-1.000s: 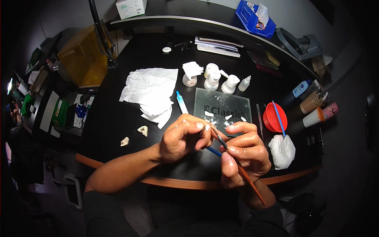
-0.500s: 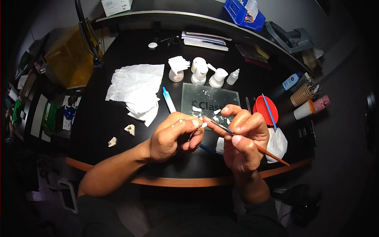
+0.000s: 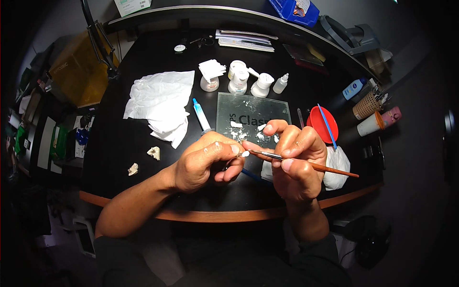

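My left hand (image 3: 201, 160) is closed in a pinch, with a small white tooth-shaped piece (image 3: 245, 154) at its fingertips. Part of what those fingers grip is hidden. My right hand (image 3: 301, 160) holds a thin brush with a brown wooden handle (image 3: 337, 171) and a dark metal ferrule. Its tip points left, close beside the white piece; I cannot tell whether they touch. White smears mark the fingers. Beyond both hands lies a glass slab (image 3: 253, 106) with white lumps (image 3: 236, 124) and crumbs on it.
White paper towels (image 3: 160, 95) and two beige cast pieces (image 3: 153, 153) lie left. A blue-and-white tube (image 3: 199, 112) is beside the slab. White jars (image 3: 237, 82) and a dropper bottle (image 3: 281, 83) stand behind. Right are a red bowl (image 3: 315, 124), blue stick (image 3: 327, 125) and crumpled tissue (image 3: 337, 167).
The brush has tilted closer to level, its handle end rising, with its tip still near the white piece. The view has shifted slightly, so the table things sit higher in the picture.
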`<state>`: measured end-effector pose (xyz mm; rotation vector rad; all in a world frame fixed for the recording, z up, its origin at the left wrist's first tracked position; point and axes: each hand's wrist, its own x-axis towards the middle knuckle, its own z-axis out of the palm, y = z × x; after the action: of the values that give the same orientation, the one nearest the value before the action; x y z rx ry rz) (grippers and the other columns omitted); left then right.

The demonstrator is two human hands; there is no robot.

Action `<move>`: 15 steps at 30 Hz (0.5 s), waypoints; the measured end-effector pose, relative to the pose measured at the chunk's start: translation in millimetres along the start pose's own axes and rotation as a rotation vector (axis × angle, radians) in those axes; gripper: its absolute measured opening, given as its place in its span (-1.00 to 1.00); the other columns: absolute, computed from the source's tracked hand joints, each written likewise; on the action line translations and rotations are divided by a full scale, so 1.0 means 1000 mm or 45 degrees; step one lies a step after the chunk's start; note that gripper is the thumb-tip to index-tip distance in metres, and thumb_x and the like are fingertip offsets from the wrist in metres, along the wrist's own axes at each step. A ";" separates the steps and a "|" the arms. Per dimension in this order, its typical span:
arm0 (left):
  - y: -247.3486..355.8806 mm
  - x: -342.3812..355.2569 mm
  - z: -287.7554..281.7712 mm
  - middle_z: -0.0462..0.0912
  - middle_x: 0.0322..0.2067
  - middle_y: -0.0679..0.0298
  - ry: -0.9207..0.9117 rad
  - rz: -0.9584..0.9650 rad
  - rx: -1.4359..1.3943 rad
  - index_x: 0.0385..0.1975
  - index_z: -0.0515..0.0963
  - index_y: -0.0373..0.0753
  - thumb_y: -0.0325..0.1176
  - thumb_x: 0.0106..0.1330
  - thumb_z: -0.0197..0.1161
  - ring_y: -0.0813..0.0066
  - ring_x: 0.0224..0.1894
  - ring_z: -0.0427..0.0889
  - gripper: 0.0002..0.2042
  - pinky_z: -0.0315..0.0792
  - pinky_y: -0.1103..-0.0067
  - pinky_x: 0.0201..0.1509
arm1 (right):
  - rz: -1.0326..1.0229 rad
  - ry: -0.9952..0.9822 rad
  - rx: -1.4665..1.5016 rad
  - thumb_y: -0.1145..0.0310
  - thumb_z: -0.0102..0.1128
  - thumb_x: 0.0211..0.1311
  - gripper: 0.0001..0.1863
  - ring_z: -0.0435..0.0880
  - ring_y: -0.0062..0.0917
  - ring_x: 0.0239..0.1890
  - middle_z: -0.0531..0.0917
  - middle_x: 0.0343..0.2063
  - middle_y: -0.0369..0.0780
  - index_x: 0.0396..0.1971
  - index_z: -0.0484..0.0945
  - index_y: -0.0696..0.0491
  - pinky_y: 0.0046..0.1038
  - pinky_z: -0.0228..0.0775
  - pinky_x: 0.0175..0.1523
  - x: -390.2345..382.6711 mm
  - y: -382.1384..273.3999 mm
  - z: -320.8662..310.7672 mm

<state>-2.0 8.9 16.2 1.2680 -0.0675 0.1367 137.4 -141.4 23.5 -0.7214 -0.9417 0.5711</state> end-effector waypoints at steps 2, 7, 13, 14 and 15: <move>-0.001 -0.002 -0.001 0.32 -0.77 0.31 -0.009 0.020 0.002 -0.70 0.38 -0.33 -0.20 0.43 -0.11 0.53 -0.64 0.28 -0.55 0.19 0.55 -0.45 | 0.012 -0.010 0.046 0.69 0.06 -0.05 -0.84 0.57 -0.45 -0.28 0.53 -0.61 -0.20 -0.44 0.49 0.13 0.07 0.53 0.23 0.001 -0.001 0.004; -0.006 -0.003 -0.007 0.43 -0.66 0.33 -0.070 0.044 -0.030 -0.65 0.45 -0.32 -0.17 0.48 -0.13 0.68 -0.59 0.30 -0.53 0.19 0.65 -0.46 | -0.010 -0.034 0.046 0.71 0.05 -0.04 -0.84 0.59 -0.44 -0.25 0.54 -0.60 -0.20 -0.45 0.49 0.14 0.09 0.59 0.19 0.000 0.000 0.004; -0.003 0.000 -0.003 0.43 -0.66 0.32 -0.075 0.042 -0.034 -0.66 0.44 -0.33 -0.18 0.46 -0.15 0.67 -0.59 0.30 -0.53 0.19 0.64 -0.45 | -0.028 0.024 -0.045 0.66 0.06 -0.02 -0.86 0.60 -0.45 -0.32 0.56 -0.59 -0.19 -0.43 0.50 0.14 -0.04 0.50 0.20 -0.003 -0.003 -0.005; -0.003 0.000 -0.004 0.43 -0.66 0.32 -0.073 0.059 -0.023 -0.66 0.44 -0.33 -0.18 0.45 -0.15 0.66 -0.59 0.30 -0.53 0.19 0.64 -0.45 | -0.052 0.035 -0.049 0.65 0.05 0.00 -0.86 0.61 -0.44 -0.32 0.57 -0.56 -0.17 -0.41 0.50 0.15 -0.10 0.51 0.17 0.000 -0.005 -0.010; -0.007 -0.002 -0.009 0.45 -0.66 0.29 -0.082 0.081 -0.007 -0.65 0.44 -0.35 -0.18 0.43 -0.17 0.64 -0.59 0.31 -0.54 0.20 0.64 -0.43 | -0.074 0.065 -0.064 0.65 0.04 0.02 -0.87 0.62 -0.43 -0.33 0.58 -0.53 -0.15 -0.40 0.50 0.16 -0.17 0.53 0.13 0.004 -0.011 -0.016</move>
<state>-2.9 15.2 6.6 1.2652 -0.1635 0.1502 155.0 -150.0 27.6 -0.7482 -0.9293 0.4769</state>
